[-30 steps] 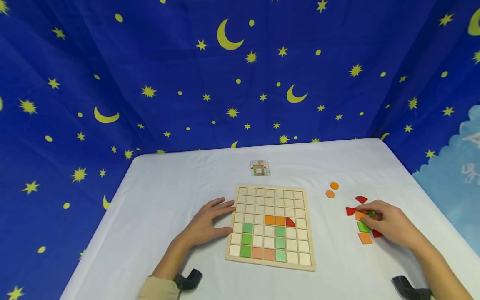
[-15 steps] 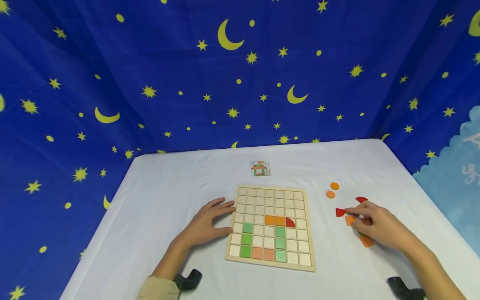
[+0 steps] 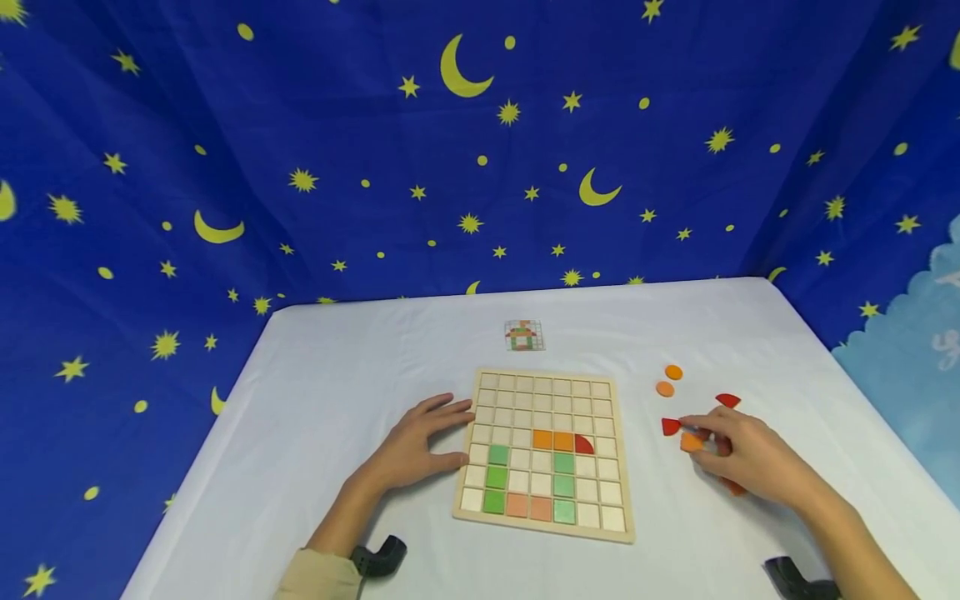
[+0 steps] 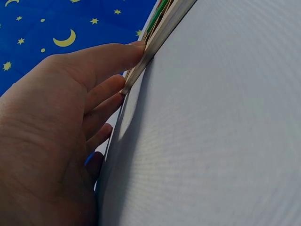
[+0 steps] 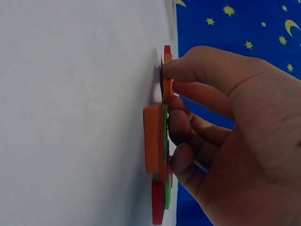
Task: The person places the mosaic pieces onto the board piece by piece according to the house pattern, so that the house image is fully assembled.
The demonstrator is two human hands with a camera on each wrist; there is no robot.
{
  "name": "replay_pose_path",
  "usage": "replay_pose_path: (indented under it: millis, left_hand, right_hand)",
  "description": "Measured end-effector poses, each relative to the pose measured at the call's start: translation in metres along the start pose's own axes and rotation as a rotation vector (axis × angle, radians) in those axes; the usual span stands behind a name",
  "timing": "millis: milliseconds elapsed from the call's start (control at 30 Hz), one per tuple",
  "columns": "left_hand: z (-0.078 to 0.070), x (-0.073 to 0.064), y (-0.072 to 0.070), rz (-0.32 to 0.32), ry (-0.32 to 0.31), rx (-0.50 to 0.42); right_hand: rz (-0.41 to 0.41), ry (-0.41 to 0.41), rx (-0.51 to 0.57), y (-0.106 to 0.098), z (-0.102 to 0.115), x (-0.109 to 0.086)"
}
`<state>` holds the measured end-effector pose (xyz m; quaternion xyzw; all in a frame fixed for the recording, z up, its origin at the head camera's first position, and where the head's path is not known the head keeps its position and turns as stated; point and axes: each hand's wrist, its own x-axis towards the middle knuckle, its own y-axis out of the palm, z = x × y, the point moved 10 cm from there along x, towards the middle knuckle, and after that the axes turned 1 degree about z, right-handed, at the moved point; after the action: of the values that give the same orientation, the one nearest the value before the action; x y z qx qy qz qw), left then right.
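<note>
A wooden grid board lies mid-table, with green, orange and pink squares and a red quarter-circle tile in its cells. My left hand rests against its left edge, thumb and fingertips touching the rim, fingers spread. Right of the board, my right hand pinches an orange square tile between thumb and index finger, low over the cloth. Its index fingertip is right at a loose red quarter-circle tile. Under the palm lie more tiles, partly hidden, including another orange tile and a red one.
Two orange round tiles lie behind the right hand, with a red quarter-circle tile nearer its knuckles. A small picture card lies beyond the board. A blue star-patterned curtain surrounds the white-clothed table.
My right hand has moved left, and the orange square and the loose red quarter-circle tile have slid left with it across the cloth. The left hand stays at the board.
</note>
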<state>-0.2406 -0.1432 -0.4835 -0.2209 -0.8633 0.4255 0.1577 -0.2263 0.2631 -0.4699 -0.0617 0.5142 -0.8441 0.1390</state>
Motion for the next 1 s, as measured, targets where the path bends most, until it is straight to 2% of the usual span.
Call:
replay_pose_path:
  millis: [233,567,800,1000]
  left_hand:
    - [0.002,0.000,0.000,0.003,-0.010,0.000]
    - [0.001,0.000,0.001,0.006,-0.014,-0.001]
    - [0.000,0.001,0.001,0.007,-0.009,0.000]
    - [-0.001,0.001,0.000,-0.008,-0.002,-0.004]
  right_hand:
    - [-0.049,-0.058,0.060,-0.001,0.018,0.007]
    - [-0.061,-0.135,0.049,0.006,0.043,0.015]
    - [-0.045,-0.220,0.080,0.010,0.062,0.023]
    - [-0.032,-0.248,0.124,0.013,0.074,0.030]
